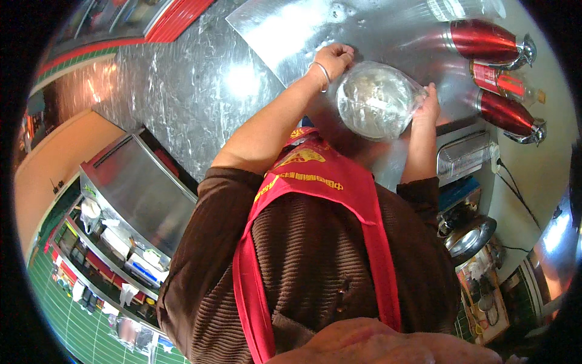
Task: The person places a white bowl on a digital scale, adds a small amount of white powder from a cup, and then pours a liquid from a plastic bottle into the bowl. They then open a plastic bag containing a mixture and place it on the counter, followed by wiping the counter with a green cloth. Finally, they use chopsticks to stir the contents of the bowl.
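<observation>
A round bowl or container (375,102), wrapped in clear plastic film or a bag, is in front of me above the metal counter (391,27). My right hand (426,103) grips the gathered plastic at its right side. On the upper left, my left hand (335,59) has its fingers curled close to the plastic's edge, a bracelet (325,76) around the wrist. Whether those fingers pinch any plastic cannot be told. The contents are blurred by glare. A red apron (327,175) with yellow writing covers my chest.
Two red metal flasks (484,41) lie in view at the right, with a labelled bottle (507,82) between them. Below is a clear ribbed container (464,154). A steel-topped unit (141,186) with shelves of goods stands at the left. Cables (518,191) run along the right wall.
</observation>
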`<control>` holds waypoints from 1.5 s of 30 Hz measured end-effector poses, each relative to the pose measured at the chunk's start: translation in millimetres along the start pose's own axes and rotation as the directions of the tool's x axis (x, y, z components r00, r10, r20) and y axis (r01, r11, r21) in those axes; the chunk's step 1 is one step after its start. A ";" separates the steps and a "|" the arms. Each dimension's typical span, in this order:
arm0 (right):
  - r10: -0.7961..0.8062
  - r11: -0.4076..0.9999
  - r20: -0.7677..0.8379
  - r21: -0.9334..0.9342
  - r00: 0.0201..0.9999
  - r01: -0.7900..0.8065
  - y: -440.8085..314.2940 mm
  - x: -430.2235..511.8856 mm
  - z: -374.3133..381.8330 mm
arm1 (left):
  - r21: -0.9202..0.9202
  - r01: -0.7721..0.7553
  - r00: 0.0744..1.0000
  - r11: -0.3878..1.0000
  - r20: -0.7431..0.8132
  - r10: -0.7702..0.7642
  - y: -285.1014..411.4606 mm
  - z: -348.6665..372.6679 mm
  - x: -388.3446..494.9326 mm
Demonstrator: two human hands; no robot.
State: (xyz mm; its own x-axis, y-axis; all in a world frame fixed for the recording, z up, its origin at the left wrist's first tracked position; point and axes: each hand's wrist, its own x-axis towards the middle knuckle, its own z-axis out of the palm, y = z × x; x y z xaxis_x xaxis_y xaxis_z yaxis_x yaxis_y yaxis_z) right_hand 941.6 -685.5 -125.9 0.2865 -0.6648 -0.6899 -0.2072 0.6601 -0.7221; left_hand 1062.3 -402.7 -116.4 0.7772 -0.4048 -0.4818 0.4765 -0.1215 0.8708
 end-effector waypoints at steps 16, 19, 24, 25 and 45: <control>-0.434 0.247 0.885 -0.065 0.170 0.967 25.4 -221.6 110.5 | -0.306 0.017 0.857 0.952 -0.485 -0.172 -105.0 -147.4 -220.0; -0.137 0.422 0.989 0.001 0.062 0.907 87.1 -303.9 145.8 | -0.401 -0.024 0.787 0.916 -0.572 -0.230 -120.0 -182.9 -292.2; 0.193 0.450 0.953 0.126 -0.235 0.884 189.0 -445.9 184.9 | -0.363 -0.066 0.558 0.930 -0.786 -0.267 -152.6 -277.5 -436.3; 0.266 0.477 0.929 0.106 -0.258 0.873 200.4 -459.1 191.0 | -0.332 -0.041 0.500 0.942 -0.823 -0.268 -163.0 -286.8 -453.5; 0.698 0.547 0.295 0.368 -0.652 0.752 551.6 -805.6 261.4 | 0.008 -0.422 -0.266 0.907 -0.957 -0.115 -289.4 -491.5 -763.7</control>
State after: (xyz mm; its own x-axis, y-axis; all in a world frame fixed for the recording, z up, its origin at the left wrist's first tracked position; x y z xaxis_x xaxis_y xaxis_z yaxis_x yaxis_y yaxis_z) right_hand 841.0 305.6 45.1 -0.0554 0.9977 -0.0392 0.4460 -0.0104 -0.8950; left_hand 532.9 387.1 -48.9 0.1320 0.9890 -0.0666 0.1007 0.0534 0.9935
